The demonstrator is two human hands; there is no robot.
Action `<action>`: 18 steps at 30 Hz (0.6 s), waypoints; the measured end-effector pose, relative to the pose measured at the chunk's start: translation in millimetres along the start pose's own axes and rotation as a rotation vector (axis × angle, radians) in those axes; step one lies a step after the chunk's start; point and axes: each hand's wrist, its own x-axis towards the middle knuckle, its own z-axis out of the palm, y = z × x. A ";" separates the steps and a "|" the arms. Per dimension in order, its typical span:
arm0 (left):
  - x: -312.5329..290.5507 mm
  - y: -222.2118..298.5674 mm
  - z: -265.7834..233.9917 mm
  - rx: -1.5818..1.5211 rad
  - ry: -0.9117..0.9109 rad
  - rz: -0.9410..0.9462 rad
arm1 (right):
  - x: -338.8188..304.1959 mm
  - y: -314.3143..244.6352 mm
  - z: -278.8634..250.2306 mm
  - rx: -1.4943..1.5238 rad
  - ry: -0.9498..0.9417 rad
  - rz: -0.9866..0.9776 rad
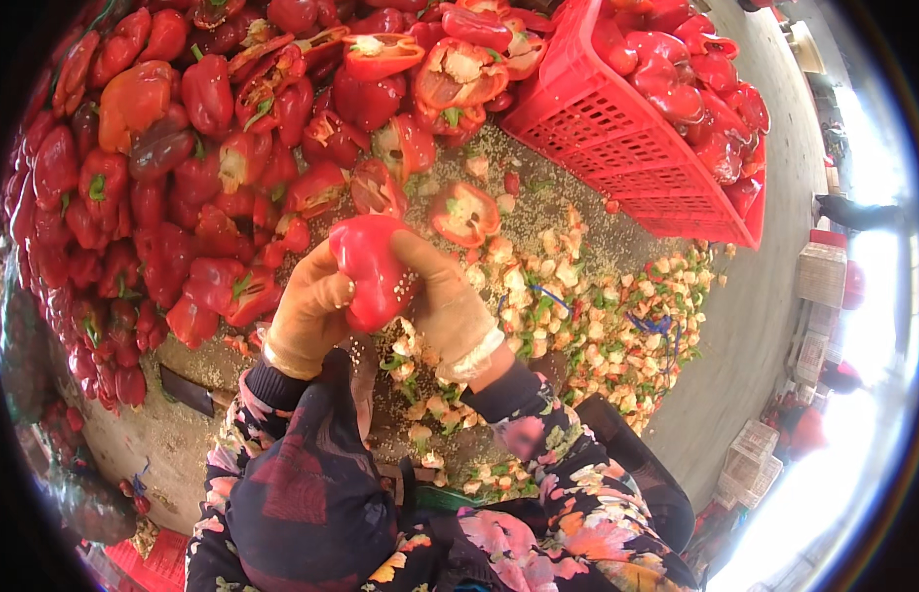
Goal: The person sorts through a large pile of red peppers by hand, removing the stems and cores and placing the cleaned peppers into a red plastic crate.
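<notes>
Dark cloth [311, 493] is nearest, below the fingers. Closed around a red bell pepper [369, 264], the gloved left hand [309, 308] and gloved right hand [442, 301] hold it from both sides. I think this grip should be firm but gentle, so the wall does not crack. Pale pepper cores [548, 340] lie right of the fingers; waste would better drop there, away from the red pepper heap [198, 183] at their left and the red plastic crate [617, 158] beyond them, right.
</notes>
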 end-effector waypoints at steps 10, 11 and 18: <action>-3.1 2.5 37.0 0.252 0.076 -0.268 | -4.4 -33.5 -18.1 -0.077 0.160 -0.073; -2.8 2.9 35.7 0.181 0.063 -0.305 | -3.1 -34.8 -19.8 -0.082 0.181 -0.094; -0.7 -11.6 -28.3 0.780 0.022 -0.006 | -30.0 -95.1 -22.3 -0.351 0.379 -0.571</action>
